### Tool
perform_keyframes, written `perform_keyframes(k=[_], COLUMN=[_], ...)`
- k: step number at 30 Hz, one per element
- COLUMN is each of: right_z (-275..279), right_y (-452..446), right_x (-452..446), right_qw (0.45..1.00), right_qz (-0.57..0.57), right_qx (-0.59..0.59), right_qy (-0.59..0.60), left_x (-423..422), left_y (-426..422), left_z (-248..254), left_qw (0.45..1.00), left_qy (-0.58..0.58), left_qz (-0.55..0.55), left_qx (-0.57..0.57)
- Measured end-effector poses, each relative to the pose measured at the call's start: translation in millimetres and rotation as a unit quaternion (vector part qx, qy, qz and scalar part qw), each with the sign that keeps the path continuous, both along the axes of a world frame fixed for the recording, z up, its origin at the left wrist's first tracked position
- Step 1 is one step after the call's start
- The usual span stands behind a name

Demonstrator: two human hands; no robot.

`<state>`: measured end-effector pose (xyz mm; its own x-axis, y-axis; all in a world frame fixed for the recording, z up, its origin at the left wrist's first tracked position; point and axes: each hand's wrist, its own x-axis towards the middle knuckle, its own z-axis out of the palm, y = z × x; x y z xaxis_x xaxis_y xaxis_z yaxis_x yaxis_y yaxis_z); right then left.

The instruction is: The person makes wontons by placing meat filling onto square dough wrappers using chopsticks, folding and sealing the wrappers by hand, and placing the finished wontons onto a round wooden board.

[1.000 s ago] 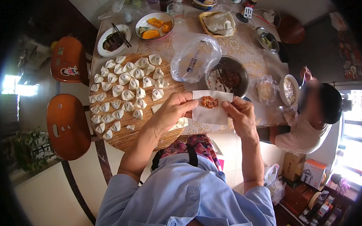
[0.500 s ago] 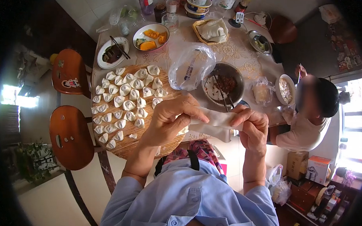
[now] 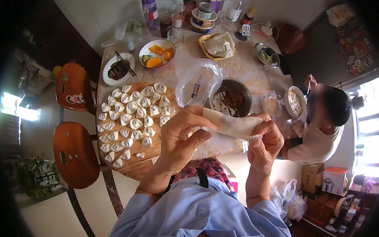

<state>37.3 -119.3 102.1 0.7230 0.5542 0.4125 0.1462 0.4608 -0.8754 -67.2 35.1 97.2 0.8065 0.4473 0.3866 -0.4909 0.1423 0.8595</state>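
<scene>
A folded wonton wrapper (image 3: 231,123) stretches between my two hands above the table's front edge. My left hand (image 3: 180,135) pinches its left end, and my right hand (image 3: 266,142) grips the right end with fingers curled round it. A faint darker patch shows through the wrapper's middle. To the left, rows of folded wontons (image 3: 135,123) sit on a round wooden board (image 3: 155,139). Just beyond my hands, a metal bowl (image 3: 248,93) contains reddish-brown filling (image 3: 236,100) with chopsticks in it. A clear plastic bag (image 3: 199,83) lies beside that bowl.
A bowl of orange pieces (image 3: 139,48) and a plate with chopsticks (image 3: 105,76) stand at the back left. A cloth-filled basket (image 3: 202,43) is at the back. Another person (image 3: 316,139) sits at the right by a white bowl (image 3: 287,99). Wooden chairs (image 3: 73,156) stand left.
The wrapper's hanging lower flap no longer shows; it is now a narrower folded band. My left thumb has come away from the wrapper's lower side. The view has tilted slightly upward.
</scene>
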Motion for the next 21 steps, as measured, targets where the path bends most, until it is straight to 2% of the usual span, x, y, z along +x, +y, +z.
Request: perform_keyframes(k=[3, 6, 9, 12, 15, 18, 21], right_z=[-4.2, 1.1, -0.3, -2.8, -8.1, -3.3, -14.9], right_y=[4.5, 12.3, 15.0, 17.8, 20.2, 24.3, 21.3], right_x=[0.4, -4.2, -3.6, -4.1, -4.7, -7.9, -5.2], right_qw=[0.999, 0.995, 0.988, 0.988, 0.985, 0.978, 0.979], right_qz=[-0.036, -0.023, -0.018, -0.039, -0.038, -0.033, 0.02], right_qx=[0.017, 0.055, 0.082, 0.078, 0.11, 0.124, 0.135], right_qy=[-0.001, 0.078, 0.13, 0.126, 0.125, 0.165, 0.148], left_x=[3.5, 6.0, 5.4, 8.5, 14.0, 13.0, 16.5], left_y=[-4.6, -9.9, -7.4, -7.2, -9.6, -9.5, -8.2], left_z=[-6.5, -3.7, -11.7, -19.8, -20.1, -15.1, -25.6], left_qw=[0.998, 0.984, 0.967, 0.948, 0.881, 0.853, 0.867], left_qy=[-0.01, -0.005, 0.019, 0.025, -0.052, -0.043, -0.063], left_qz=[0.025, 0.018, -0.025, -0.081, -0.162, -0.176, -0.214], left_qx=[-0.057, -0.179, -0.252, -0.305, -0.441, -0.489, -0.446])
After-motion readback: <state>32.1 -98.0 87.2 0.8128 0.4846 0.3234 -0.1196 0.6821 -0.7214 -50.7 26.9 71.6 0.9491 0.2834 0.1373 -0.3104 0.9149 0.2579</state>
